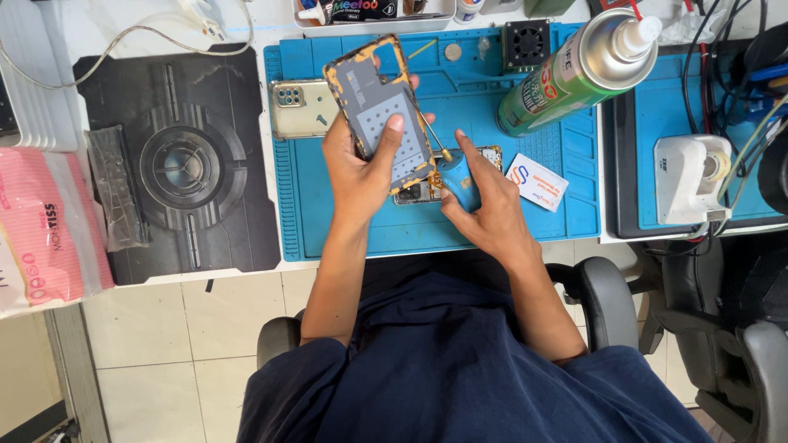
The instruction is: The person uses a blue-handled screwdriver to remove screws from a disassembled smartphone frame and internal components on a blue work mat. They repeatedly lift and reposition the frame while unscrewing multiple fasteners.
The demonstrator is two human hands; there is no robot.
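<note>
Left hand (359, 168) gripping lifted back cover (382, 115); right hand (484, 205) closed on blue screwdriver (456, 176); keep tip square over opened phone (423, 190)

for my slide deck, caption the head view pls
Left hand lifts a phone back cover; right hand holds a blue screwdriver over the blue mat.

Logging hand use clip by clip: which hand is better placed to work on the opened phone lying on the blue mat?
Right hand: it holds the blue screwdriver over the opened phone. Left hand holds the back cover.
</note>
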